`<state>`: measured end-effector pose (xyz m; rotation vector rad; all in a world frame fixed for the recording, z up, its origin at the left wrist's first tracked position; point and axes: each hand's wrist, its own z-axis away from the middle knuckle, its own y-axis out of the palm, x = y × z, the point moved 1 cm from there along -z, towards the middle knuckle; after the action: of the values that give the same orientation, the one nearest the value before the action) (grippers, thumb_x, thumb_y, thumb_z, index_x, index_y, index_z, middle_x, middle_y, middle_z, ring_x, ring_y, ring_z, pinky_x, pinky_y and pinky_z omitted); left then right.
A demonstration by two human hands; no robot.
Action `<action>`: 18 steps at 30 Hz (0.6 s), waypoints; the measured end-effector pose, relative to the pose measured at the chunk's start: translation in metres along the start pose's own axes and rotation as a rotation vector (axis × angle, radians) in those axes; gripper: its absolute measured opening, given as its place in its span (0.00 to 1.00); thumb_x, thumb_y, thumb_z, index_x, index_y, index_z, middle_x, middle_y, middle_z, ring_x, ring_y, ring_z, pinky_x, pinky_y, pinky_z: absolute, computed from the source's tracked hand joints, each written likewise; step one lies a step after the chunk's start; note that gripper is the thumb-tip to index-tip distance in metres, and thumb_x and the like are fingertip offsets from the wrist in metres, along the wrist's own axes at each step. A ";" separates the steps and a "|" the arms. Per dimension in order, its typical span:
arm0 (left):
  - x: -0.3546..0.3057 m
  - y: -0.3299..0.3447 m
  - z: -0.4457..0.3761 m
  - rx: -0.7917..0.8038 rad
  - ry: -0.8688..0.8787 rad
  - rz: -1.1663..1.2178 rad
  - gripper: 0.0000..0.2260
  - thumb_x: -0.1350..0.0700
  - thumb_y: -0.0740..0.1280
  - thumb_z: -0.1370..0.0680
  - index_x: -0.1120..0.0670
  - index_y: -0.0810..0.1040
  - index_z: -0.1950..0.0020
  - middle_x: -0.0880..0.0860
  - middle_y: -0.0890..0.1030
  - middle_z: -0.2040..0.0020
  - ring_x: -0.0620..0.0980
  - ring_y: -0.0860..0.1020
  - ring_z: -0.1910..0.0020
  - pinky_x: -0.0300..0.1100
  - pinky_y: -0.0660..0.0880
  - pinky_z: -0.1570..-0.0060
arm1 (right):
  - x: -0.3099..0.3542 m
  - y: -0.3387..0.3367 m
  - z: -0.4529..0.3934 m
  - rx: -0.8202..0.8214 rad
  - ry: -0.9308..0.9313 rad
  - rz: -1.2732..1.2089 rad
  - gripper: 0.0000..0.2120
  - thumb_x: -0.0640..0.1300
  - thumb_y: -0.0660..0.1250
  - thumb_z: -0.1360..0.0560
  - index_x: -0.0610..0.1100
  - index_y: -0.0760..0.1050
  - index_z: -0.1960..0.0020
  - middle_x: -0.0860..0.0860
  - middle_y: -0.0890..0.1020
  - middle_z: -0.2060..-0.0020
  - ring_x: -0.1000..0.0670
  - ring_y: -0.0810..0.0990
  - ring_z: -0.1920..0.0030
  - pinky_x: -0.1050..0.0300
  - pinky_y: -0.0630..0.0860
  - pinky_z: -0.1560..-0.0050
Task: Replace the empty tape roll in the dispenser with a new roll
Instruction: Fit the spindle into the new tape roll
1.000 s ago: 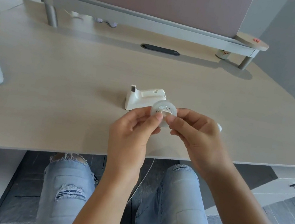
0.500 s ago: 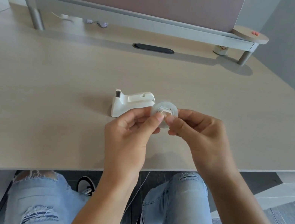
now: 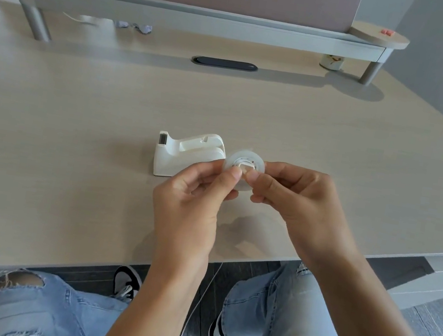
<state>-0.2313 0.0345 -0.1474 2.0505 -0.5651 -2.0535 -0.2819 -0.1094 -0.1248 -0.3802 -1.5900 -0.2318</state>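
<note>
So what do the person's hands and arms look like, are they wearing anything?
Nothing is worn on them. The left hand and right hand are bare: no gloves, rings, watch or bracelet show. Both forearms are bare too, with no sleeves in view. The fingernails look short and plain.

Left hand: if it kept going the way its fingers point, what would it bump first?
Probably the white tape dispenser, just beyond the tape roll the left hand already pinches; depth is unclear.
</note>
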 end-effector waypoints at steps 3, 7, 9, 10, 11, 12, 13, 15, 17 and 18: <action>-0.002 -0.001 0.001 0.042 -0.064 0.067 0.02 0.60 0.78 0.28 0.55 0.88 0.56 0.52 0.89 0.59 0.48 0.85 0.59 0.51 0.80 0.46 | 0.002 -0.004 0.001 0.044 -0.003 0.002 0.06 0.44 0.76 0.23 0.44 0.90 0.49 0.51 0.91 0.57 0.57 0.83 0.60 0.59 0.80 0.49; -0.003 -0.001 0.001 0.083 -0.127 0.172 0.14 0.58 0.77 0.33 0.61 0.86 0.50 0.53 0.89 0.56 0.49 0.85 0.56 0.46 0.81 0.49 | 0.005 -0.007 -0.001 0.069 -0.010 0.005 0.08 0.46 0.76 0.25 0.44 0.89 0.49 0.53 0.89 0.59 0.55 0.81 0.60 0.57 0.80 0.48; -0.004 -0.002 0.000 0.079 -0.141 0.185 0.15 0.57 0.77 0.34 0.61 0.86 0.50 0.54 0.89 0.56 0.49 0.85 0.56 0.46 0.81 0.48 | 0.004 -0.007 -0.002 0.077 -0.005 0.006 0.13 0.50 0.76 0.28 0.43 0.89 0.49 0.53 0.89 0.60 0.53 0.80 0.60 0.55 0.80 0.47; -0.004 -0.002 0.000 0.073 -0.143 0.180 0.14 0.57 0.77 0.34 0.61 0.87 0.51 0.54 0.89 0.56 0.49 0.85 0.56 0.46 0.80 0.48 | 0.004 -0.006 -0.003 0.079 -0.003 0.005 0.14 0.51 0.76 0.29 0.43 0.89 0.49 0.53 0.89 0.60 0.53 0.80 0.59 0.55 0.80 0.47; -0.004 -0.003 -0.001 0.066 -0.138 0.169 0.12 0.57 0.78 0.34 0.60 0.87 0.52 0.54 0.89 0.56 0.49 0.85 0.56 0.46 0.80 0.49 | 0.004 -0.006 -0.004 0.082 0.002 0.003 0.14 0.51 0.76 0.29 0.43 0.89 0.49 0.53 0.89 0.61 0.53 0.80 0.60 0.55 0.80 0.47; -0.005 -0.003 -0.002 0.058 -0.127 0.152 0.10 0.57 0.78 0.33 0.59 0.88 0.54 0.54 0.89 0.57 0.49 0.85 0.57 0.46 0.80 0.49 | 0.004 -0.005 -0.004 0.087 0.008 0.001 0.13 0.50 0.76 0.29 0.43 0.89 0.49 0.54 0.89 0.61 0.53 0.80 0.60 0.56 0.80 0.47; -0.005 -0.003 -0.002 0.045 -0.105 0.125 0.07 0.58 0.78 0.31 0.57 0.88 0.55 0.53 0.89 0.58 0.48 0.85 0.57 0.46 0.80 0.49 | 0.004 -0.004 -0.005 0.088 0.013 0.002 0.12 0.49 0.76 0.27 0.43 0.89 0.49 0.54 0.89 0.61 0.54 0.81 0.60 0.57 0.80 0.47; -0.006 -0.002 -0.003 -0.002 -0.029 0.047 0.03 0.59 0.79 0.28 0.54 0.89 0.56 0.51 0.89 0.60 0.47 0.85 0.60 0.43 0.80 0.51 | 0.003 -0.001 -0.006 0.032 0.004 0.023 0.09 0.47 0.77 0.26 0.44 0.89 0.48 0.52 0.90 0.59 0.55 0.83 0.59 0.59 0.82 0.49; -0.007 0.001 -0.001 -0.052 0.058 -0.028 0.04 0.59 0.80 0.27 0.53 0.88 0.55 0.51 0.90 0.60 0.46 0.86 0.60 0.38 0.80 0.54 | 0.001 0.001 -0.006 -0.130 -0.044 0.071 0.10 0.46 0.79 0.26 0.45 0.88 0.47 0.50 0.90 0.57 0.55 0.85 0.60 0.62 0.83 0.53; -0.008 0.003 -0.001 -0.068 0.095 -0.054 0.05 0.58 0.80 0.27 0.54 0.88 0.53 0.51 0.90 0.58 0.47 0.87 0.58 0.37 0.80 0.54 | 0.000 0.002 -0.006 -0.199 -0.063 0.065 0.09 0.45 0.80 0.27 0.44 0.87 0.48 0.50 0.90 0.59 0.55 0.85 0.61 0.63 0.82 0.56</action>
<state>-0.2308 0.0350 -0.1393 2.1327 -0.4228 -1.9627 -0.2755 -0.1103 -0.1249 -0.5973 -1.6187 -0.3320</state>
